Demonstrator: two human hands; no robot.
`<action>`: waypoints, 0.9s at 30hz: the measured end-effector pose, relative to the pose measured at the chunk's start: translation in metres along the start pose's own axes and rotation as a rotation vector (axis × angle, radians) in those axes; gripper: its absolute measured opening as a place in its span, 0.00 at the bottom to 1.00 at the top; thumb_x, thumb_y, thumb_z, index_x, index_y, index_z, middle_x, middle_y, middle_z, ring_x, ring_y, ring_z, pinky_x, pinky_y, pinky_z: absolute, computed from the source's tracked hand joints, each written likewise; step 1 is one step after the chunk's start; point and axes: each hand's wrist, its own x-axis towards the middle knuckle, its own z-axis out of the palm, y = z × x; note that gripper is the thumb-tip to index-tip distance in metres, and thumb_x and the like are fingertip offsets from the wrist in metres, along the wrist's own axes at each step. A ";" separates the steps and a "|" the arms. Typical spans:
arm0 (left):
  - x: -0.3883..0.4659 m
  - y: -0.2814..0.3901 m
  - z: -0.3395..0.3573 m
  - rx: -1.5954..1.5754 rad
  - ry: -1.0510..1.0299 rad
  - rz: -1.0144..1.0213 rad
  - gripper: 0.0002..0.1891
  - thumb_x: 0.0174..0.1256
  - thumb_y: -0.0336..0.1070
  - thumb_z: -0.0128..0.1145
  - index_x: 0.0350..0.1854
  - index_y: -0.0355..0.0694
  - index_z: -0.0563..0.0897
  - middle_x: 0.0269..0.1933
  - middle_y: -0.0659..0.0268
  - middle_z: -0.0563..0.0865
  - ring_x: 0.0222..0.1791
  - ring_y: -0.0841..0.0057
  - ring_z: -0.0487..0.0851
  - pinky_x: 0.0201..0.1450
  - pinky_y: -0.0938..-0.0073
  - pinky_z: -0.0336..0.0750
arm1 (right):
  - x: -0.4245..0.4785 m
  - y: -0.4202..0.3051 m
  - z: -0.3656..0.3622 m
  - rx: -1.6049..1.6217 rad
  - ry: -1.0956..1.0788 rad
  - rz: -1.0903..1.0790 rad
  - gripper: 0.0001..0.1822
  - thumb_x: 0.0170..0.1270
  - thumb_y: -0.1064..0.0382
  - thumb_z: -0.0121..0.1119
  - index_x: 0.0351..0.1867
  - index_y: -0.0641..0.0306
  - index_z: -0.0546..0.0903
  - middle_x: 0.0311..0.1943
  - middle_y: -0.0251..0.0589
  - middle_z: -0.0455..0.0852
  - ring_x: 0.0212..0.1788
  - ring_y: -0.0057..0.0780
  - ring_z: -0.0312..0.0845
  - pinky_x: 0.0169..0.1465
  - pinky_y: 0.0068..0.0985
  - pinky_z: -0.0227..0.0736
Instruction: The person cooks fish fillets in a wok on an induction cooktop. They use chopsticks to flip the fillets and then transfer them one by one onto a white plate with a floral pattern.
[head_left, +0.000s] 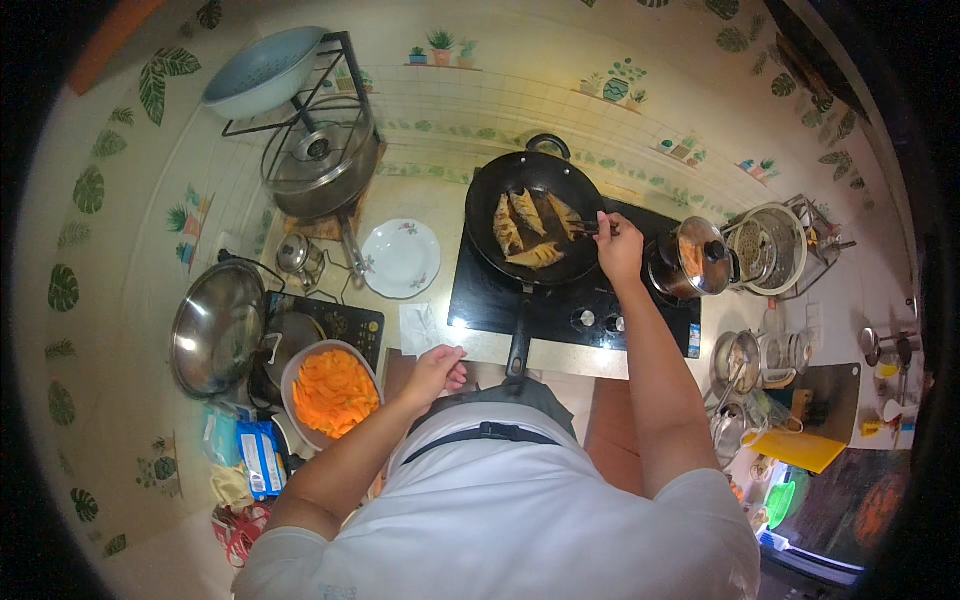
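A black frying pan (551, 259) sits on the left side of a black gas hob (480, 300). Several browned pieces of fish (528, 212) lie in it. My right hand (621, 247) is at the pan's right rim, closed on a thin dark utensil, seemingly chopsticks, whose tips touch the rightmost fish (561, 214). My left hand (441, 371) hangs in front of the counter edge, fingers loosely bent, holding nothing. Just beyond it lies a white paper tissue (418, 328). A white plate with a floral rim (401, 258) rests on the counter left of the hob.
A bowl of sliced carrots (336, 394) and a steel wok (217, 330) are at the left. A lidded pot (694, 259) stands right of the pan. Behind left are a lidded steel pan (322, 169) and a blue colander (262, 71). The frying pan's handle (519, 341) projects past the counter edge.
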 end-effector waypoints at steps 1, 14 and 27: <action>-0.001 0.000 0.000 -0.001 0.004 -0.002 0.13 0.80 0.49 0.56 0.48 0.45 0.83 0.35 0.70 0.84 0.35 0.82 0.82 0.41 0.79 0.77 | 0.000 -0.004 0.002 0.102 -0.014 0.006 0.18 0.77 0.55 0.61 0.34 0.70 0.85 0.28 0.49 0.87 0.28 0.40 0.87 0.34 0.36 0.79; -0.001 0.007 0.002 -0.003 0.011 0.027 0.15 0.80 0.48 0.56 0.48 0.40 0.82 0.36 0.67 0.83 0.33 0.82 0.82 0.36 0.81 0.79 | -0.014 -0.003 0.029 0.395 -0.034 0.119 0.19 0.78 0.54 0.60 0.39 0.73 0.86 0.28 0.47 0.88 0.32 0.34 0.92 0.35 0.30 0.84; 0.005 0.009 0.004 0.007 0.001 0.016 0.15 0.80 0.49 0.56 0.49 0.40 0.82 0.37 0.66 0.83 0.34 0.81 0.82 0.37 0.80 0.80 | -0.032 -0.021 -0.017 0.283 0.016 0.135 0.20 0.78 0.55 0.60 0.33 0.73 0.83 0.23 0.49 0.86 0.25 0.34 0.89 0.29 0.29 0.80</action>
